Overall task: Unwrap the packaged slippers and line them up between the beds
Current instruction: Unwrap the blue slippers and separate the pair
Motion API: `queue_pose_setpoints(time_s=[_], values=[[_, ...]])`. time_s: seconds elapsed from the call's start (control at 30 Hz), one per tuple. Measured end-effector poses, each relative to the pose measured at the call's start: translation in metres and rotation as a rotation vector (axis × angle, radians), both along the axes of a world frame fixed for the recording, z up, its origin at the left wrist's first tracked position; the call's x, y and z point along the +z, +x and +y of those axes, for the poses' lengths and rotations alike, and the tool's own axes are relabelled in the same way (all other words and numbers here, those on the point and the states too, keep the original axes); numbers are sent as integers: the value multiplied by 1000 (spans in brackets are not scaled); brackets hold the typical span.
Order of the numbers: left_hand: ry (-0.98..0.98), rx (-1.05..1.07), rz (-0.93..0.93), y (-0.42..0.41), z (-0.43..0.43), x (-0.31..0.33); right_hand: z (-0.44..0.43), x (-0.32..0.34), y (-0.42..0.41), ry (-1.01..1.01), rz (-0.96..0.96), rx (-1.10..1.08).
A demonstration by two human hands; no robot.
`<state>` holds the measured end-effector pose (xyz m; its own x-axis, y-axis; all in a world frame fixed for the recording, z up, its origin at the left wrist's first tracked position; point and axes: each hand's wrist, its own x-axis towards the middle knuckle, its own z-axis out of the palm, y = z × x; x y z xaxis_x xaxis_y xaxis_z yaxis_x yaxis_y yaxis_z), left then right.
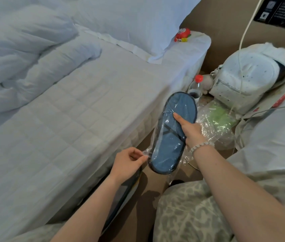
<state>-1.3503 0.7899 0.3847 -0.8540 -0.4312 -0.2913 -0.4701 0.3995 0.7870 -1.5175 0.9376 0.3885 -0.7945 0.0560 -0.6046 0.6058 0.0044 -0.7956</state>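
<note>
- A blue slipper pack (173, 133), sealed in clear plastic wrap (157, 137), is held in the air over the brown floor (155, 187) in the gap between two beds. Its toe end points away from the person.
- The right hand (190, 131), with a bead bracelet (199, 145) at the wrist, grips the pack round its middle, thumb flat on top and fingers curled underneath.
- The left hand (127, 165) pinches a loose corner of the wrap at the heel end between thumb and fingertips.
- Risk: the film looks thin and slippery, so the pinched corner may stretch or tear off in a strip without opening the wrap.
- Risk: a hard pull against the one-handed grip could twist the pack free and drop it.
- Risk: the pack may hold two stacked slippers, and once the wrap opens one could slide out unheld.
- On the left is a white bed (68, 119) with a rumpled duvet (16, 49), a pillow (129, 20) and a small red toy (182, 34) at its corner.
- On the right is the edge of the second bed (269, 133).
- The far end of the gap holds a white backpack (246, 81), a red-capped bottle (198, 79) and a crumpled plastic bag (215, 117) with something green inside. A white cable (246, 27) hangs across them. Together they crowd the space where the slippers should be lined up.
- A dark flat thing (129, 187) with a yellow edge lies on the floor under the left forearm, too hidden to identify.
- The person's patterned trouser legs (190, 215) fill the near end of the gap.
</note>
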Motion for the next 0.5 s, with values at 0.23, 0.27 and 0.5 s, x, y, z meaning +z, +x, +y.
queue_pose_setpoints(time_s=[0.23,0.27,0.5], values=[[141,-41,8,-6,2,3,-4,-5,4,14,-12,-35],[129,-53,5,-7,3,3,-4,-7,4,26,-16,-37],[76,-57,-9,-7,1,0,-2,-13,2,8,-53,-53]])
